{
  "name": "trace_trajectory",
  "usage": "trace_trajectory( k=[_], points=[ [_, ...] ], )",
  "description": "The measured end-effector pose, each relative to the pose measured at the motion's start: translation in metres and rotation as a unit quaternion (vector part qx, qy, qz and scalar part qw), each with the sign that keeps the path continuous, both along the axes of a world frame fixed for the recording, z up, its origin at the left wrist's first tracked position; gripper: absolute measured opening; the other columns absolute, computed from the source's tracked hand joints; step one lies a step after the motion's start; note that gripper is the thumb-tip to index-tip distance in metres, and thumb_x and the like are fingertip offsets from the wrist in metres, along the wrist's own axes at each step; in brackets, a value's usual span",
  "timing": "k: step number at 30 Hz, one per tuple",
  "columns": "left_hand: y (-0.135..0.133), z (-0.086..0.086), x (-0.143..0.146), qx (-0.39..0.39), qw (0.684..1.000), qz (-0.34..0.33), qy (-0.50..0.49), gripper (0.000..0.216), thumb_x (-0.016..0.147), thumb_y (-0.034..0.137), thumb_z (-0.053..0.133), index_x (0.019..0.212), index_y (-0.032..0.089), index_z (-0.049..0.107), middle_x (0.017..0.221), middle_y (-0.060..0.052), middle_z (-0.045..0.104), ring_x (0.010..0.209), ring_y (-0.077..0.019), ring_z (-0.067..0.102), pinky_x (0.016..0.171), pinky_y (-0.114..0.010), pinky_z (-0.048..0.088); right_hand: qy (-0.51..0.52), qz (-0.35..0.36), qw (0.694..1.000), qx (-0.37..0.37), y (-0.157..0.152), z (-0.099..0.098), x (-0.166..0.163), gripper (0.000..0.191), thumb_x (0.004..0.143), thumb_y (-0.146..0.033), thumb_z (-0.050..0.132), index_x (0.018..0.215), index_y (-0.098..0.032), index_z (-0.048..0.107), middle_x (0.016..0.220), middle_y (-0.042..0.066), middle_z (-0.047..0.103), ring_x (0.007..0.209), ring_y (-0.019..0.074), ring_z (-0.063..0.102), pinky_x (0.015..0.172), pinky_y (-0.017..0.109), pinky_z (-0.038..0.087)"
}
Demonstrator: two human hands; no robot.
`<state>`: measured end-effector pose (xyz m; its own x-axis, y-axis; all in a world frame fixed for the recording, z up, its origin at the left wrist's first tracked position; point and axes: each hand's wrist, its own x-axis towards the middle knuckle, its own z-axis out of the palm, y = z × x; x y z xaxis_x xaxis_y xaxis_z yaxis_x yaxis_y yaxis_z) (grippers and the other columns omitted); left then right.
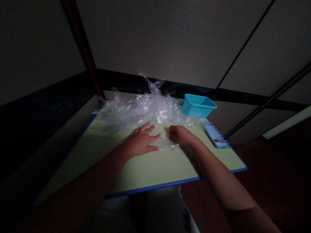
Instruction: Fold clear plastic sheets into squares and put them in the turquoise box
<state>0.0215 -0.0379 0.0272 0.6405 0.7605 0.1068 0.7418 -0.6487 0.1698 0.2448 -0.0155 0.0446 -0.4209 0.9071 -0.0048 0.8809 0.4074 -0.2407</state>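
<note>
Our left hand (142, 142) splays, right hand (180, 134) curls, grip unclear, on flattish clear-plastic film (166, 142); crumpled transparent heap (145, 106) remains at table's (155, 170) far edge.

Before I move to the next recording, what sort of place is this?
Probably a dim corner of an indoor room, perhaps in a home: a small blue-edged table stands close to pale panels, with a dark reddish floor on the right.
</note>
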Motion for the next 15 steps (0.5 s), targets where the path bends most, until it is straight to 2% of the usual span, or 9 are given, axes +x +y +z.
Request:
trace_trajectory(
  k=[11, 15],
  points=[
    [0.0, -0.001, 0.0, -0.009, 1.0, 0.008, -0.001, 0.057, 0.074, 0.06, 0.054, 0.126, 0.039, 0.044, 0.146, -0.003, 0.024, 0.134, -0.0316, 0.008, 0.102, -0.047, 0.019, 0.021, -0.023, 0.999, -0.022, -0.004, 0.01, 0.008, 0.011, 0.074, -0.024, 0.059, 0.081, -0.016, 0.059, 0.07, 0.001, 0.061, 0.058, 0.01, 0.049, 0.05, 0.019, 0.029],
    [0.0, 0.0, 0.001, -0.005, 1.0, 0.006, 0.002, 0.057, 0.074, 0.059, 0.054, 0.127, 0.038, 0.044, 0.145, -0.005, 0.025, 0.133, -0.0318, 0.01, 0.102, -0.047, 0.019, 0.044, -0.034, 0.997, -0.056, -0.004, 0.016, 0.016, 0.014, 0.073, -0.02, 0.058, 0.086, -0.017, 0.059, 0.07, 0.0, 0.062, 0.057, 0.0097, 0.051, 0.051, 0.019, 0.032]
  ],
)
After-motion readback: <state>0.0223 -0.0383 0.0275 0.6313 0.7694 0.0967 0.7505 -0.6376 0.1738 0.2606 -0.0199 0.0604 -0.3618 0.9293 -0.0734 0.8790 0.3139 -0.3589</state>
